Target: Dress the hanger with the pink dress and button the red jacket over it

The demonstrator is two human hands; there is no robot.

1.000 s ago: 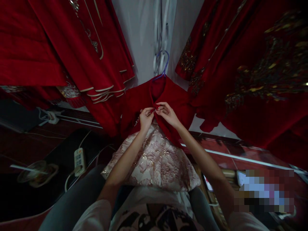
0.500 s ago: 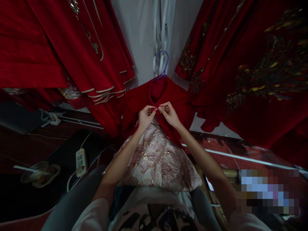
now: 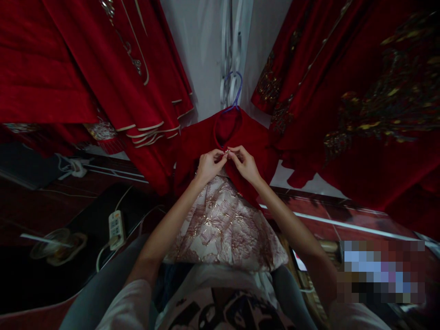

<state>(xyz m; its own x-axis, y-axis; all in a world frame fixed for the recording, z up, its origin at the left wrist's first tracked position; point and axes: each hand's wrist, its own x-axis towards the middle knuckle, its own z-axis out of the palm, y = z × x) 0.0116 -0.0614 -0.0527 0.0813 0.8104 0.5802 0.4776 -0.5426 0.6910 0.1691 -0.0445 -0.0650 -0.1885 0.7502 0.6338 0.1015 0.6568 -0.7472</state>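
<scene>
A small red jacket (image 3: 256, 140) hangs in front of me on a blue hanger (image 3: 235, 94), over a pink and gold brocade skirt (image 3: 227, 227). My left hand (image 3: 209, 165) and my right hand (image 3: 244, 163) meet at the jacket's front, just below the collar. Both pinch a small shiny fastener (image 3: 227, 151) between their fingertips. The fingers of both hands are curled and pressed together around it.
Red embroidered garments hang at the left (image 3: 85, 68) and at the right (image 3: 360, 101), with a white wall (image 3: 202, 50) between them. A white power strip (image 3: 115, 223) with its cable lies at the lower left, beside a plastic cup with a straw (image 3: 55, 245). My knees are at the bottom.
Both hands rose slightly up the jacket front and drew closer together at the fastener. The jacket's front edges are pulled nearer each other.
</scene>
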